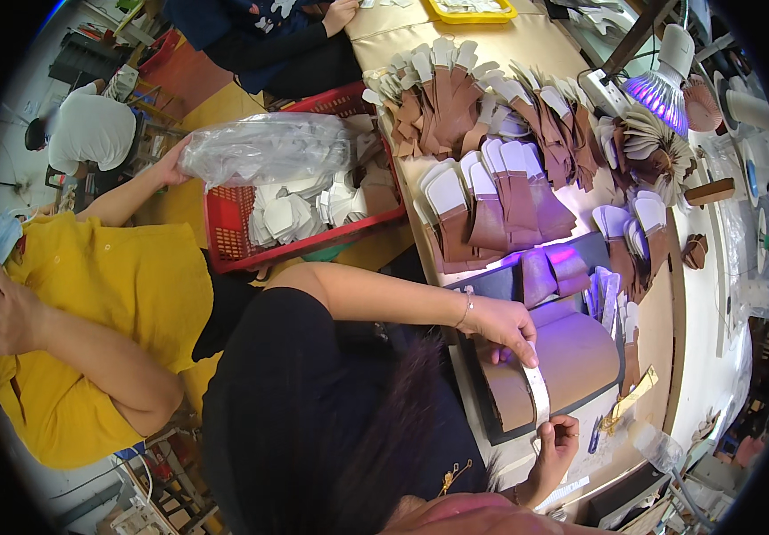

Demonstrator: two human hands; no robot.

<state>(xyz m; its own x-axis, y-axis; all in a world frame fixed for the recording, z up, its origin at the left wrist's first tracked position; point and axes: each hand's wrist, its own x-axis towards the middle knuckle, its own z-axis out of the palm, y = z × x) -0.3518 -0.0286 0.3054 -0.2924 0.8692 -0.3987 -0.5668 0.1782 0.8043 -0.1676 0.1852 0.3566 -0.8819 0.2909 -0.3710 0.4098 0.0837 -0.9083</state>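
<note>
A narrow white strip point(538, 392) is stretched between my two hands over a brown leather-like sheet point(572, 352). My left hand point(508, 328) pinches its upper end, with thumb and fingers pressed together. The lower end is gripped by the fingertips of my right hand point(558, 446). Beneath the sheet lies a dark board point(502, 435) on the table. Two small brown pieces point(552, 270), tinted purple by light, rest at the sheet's far edge. White-tipped pieces point(605, 290) stand beside them.
Stacks of brown pieces with white tips point(491, 192) cover the table's far side. A lit lamp point(661, 87) hangs above. At left stands a red basket point(228, 227) of white pieces, with a person in yellow point(117, 285) holding a clear plastic bag point(264, 147) over it.
</note>
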